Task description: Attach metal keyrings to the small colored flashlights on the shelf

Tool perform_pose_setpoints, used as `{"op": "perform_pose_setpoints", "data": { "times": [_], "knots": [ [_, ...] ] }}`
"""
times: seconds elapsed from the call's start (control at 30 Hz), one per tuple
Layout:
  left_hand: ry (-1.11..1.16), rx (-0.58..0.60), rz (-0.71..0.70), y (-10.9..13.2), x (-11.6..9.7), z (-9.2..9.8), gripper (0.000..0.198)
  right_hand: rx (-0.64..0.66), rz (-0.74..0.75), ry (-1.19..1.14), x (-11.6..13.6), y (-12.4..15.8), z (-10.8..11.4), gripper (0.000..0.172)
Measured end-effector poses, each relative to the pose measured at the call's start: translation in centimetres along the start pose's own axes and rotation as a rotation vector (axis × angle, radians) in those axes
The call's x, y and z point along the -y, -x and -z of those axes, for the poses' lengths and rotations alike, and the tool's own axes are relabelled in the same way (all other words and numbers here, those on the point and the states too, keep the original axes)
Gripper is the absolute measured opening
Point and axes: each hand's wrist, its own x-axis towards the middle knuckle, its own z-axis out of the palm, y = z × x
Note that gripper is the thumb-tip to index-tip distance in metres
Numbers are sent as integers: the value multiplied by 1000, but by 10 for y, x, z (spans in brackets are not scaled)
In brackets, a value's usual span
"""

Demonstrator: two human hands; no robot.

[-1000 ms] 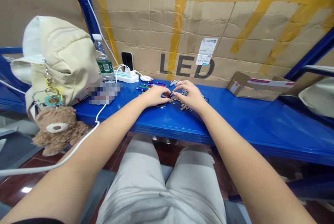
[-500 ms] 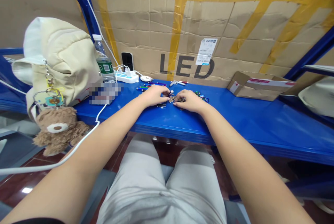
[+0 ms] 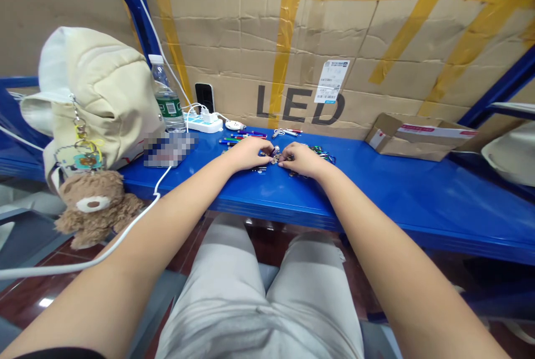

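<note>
My left hand (image 3: 253, 154) rests on the blue table with its fingers curled and thumb bent toward them. Opposite it, my right hand (image 3: 301, 159) has thumb and fingertips pinched together. Between the two lies a pile of small brownish metal pieces (image 3: 275, 159), too small to name; the fingertips of both hands touch it or hover just over it. What each pinch holds is hidden. Small dark and silver pieces (image 3: 259, 169) lie just below my left hand. Right behind my right hand is a cluster of green and dark shiny clips (image 3: 324, 154).
Several coloured pens (image 3: 246, 136) lie behind my left hand. A power strip (image 3: 204, 122), water bottle (image 3: 169, 103) and cream backpack (image 3: 106, 86) with a teddy bear (image 3: 94, 203) are at left. A small cardboard box (image 3: 412, 139) stands at right. A white cable (image 3: 125, 236) crosses my left forearm.
My right hand's fingers have drawn closer together over the pile, covering some pieces that showed earlier. My left hand stays nearly in place.
</note>
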Motion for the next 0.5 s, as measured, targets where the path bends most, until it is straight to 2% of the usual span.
{"op": "perform_pose_setpoints", "data": {
  "times": [0.27,0.5],
  "knots": [
    [8,1,4,0,-2,1,17,29,-46,17,-4,-1,1,17],
    [5,2,4,0,-1,1,19,-14,-57,56,-7,2,0,19]
  ]
}}
